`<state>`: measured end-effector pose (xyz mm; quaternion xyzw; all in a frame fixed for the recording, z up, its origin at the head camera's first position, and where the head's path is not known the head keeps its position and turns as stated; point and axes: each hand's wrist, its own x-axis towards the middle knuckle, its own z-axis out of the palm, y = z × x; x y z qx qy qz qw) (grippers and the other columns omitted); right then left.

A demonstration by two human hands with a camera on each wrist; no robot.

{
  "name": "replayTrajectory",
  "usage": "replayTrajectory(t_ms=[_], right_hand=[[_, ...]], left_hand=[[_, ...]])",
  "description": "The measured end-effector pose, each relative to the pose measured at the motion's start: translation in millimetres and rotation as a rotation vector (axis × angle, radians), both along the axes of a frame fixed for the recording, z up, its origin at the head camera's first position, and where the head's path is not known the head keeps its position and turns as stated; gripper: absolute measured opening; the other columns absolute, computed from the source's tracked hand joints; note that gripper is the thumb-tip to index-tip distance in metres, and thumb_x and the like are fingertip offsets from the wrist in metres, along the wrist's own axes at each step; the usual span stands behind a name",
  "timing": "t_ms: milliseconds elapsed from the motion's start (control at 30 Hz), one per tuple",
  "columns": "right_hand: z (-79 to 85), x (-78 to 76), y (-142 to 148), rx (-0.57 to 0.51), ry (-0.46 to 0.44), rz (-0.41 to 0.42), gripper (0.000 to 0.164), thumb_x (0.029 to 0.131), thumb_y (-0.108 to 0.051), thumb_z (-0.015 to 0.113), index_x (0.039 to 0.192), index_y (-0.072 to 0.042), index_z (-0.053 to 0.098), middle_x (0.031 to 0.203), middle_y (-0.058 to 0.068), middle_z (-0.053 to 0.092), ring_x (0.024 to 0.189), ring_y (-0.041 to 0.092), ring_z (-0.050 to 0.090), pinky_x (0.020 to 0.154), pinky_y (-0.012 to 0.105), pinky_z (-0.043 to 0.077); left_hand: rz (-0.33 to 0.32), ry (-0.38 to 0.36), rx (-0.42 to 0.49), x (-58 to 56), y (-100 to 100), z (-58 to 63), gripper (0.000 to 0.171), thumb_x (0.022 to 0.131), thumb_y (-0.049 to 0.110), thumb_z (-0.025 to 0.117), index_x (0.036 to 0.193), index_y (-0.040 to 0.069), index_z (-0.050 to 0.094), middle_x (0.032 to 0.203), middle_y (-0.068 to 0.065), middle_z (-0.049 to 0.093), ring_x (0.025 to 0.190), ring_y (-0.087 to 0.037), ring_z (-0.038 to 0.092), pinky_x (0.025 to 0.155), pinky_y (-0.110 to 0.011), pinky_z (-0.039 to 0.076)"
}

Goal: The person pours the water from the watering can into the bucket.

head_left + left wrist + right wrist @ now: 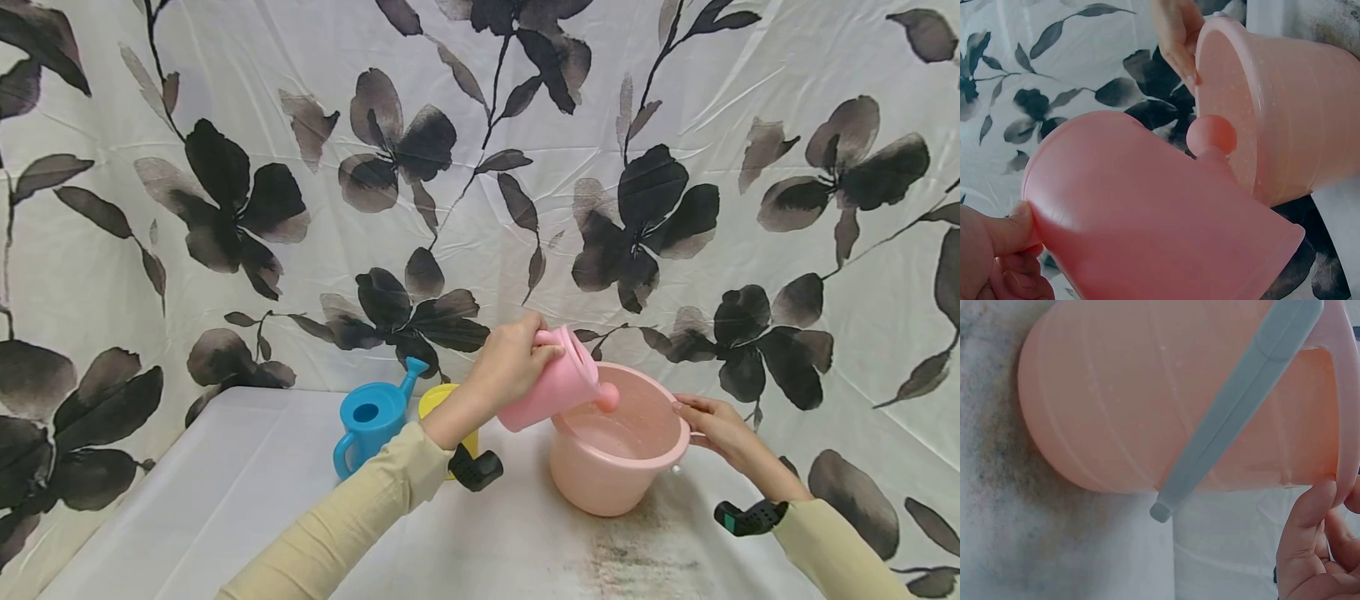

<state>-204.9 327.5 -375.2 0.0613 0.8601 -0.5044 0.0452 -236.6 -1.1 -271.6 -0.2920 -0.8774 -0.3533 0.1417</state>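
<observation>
A pink watering can (551, 387) is tilted over the left side of a light pink bucket (607, 479), its round sprinkler head just inside the rim. My left hand (512, 362) grips the can by its handle; the left wrist view shows the thumb and curled fingers (1019, 284) around it. On the bucket's right side, my right hand (720, 427) pinches the rim between thumb (1310, 506) and fingers. The bucket stands on the table. Droplets dot its inner wall, but no stream from the can is discernible. A grey carrying handle (1229, 419) slants across its outside.
A blue watering can (372, 433) stands at the table's back left. Beside it is a yellow container (437, 398), partly hidden by my left forearm. Dark speckled stains (637, 554) mark the white table in front of the bucket. Floral cloth (510, 250) hangs behind the table.
</observation>
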Motion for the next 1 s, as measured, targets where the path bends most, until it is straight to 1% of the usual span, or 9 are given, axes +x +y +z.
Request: replayTrajectory(t_ms=[167,333,567,733,1000], right_hand=[[0.6,0.7,-1.0,-0.006,0.005,0.002,0.064,0.103,-0.032,0.042,0.143,0.016,0.026,0.143,0.036,0.036,0.094,-0.003,0.058,0.083,0.026,0.055],[0.1,0.6,-0.3,0.003,-0.001,-0.004,0.064,0.103,-0.033,0.042,0.143,0.015,0.026,0.143,0.036,0.036,0.095,-0.001,0.058,0.082,0.026,0.055],[-1.6,-0.4,0.2,0.008,-0.006,-0.009,0.064,0.103,-0.033,0.042,0.143,0.014,0.026,0.143,0.035,0.036,0.097,0.001,0.058,0.082,0.026,0.055],[-2.1,-1.2,1.0,0.009,-0.013,-0.008,0.064,0.103,-0.033,0.041,0.144,0.014,0.025,0.143,0.035,0.035,0.1,0.003,0.057,0.083,0.027,0.055],[-1.0,-1.3,0.9,0.003,-0.014,-0.011,0.064,0.103,-0.033,0.041,0.144,0.014,0.026,0.143,0.035,0.035,0.098,0.002,0.057,0.082,0.026,0.055]], left_hand=[[-0.002,-0.019,-0.004,-0.2,-0.2,-0.9,0.019,0.091,0.025,0.067,0.091,0.009,0.057,0.08,-0.007,0.064,0.072,-0.019,0.053,0.061,-0.025,0.039],[-0.001,-0.025,-0.012,0.3,-1.1,0.1,0.019,0.091,0.026,0.066,0.093,0.009,0.057,0.082,-0.007,0.064,0.073,-0.018,0.054,0.061,-0.025,0.04],[-0.003,-0.021,-0.007,0.0,-1.1,0.6,0.019,0.091,0.026,0.066,0.093,0.009,0.056,0.081,-0.007,0.063,0.073,-0.018,0.054,0.062,-0.026,0.04],[0.009,-0.018,-0.015,0.3,-0.7,0.0,0.019,0.091,0.026,0.066,0.093,0.009,0.057,0.081,-0.007,0.064,0.073,-0.019,0.054,0.062,-0.027,0.04],[0.012,-0.002,-0.007,1.6,-2.3,-0.4,0.018,0.09,0.025,0.067,0.091,0.01,0.057,0.082,-0.008,0.066,0.073,-0.02,0.055,0.062,-0.027,0.041]])
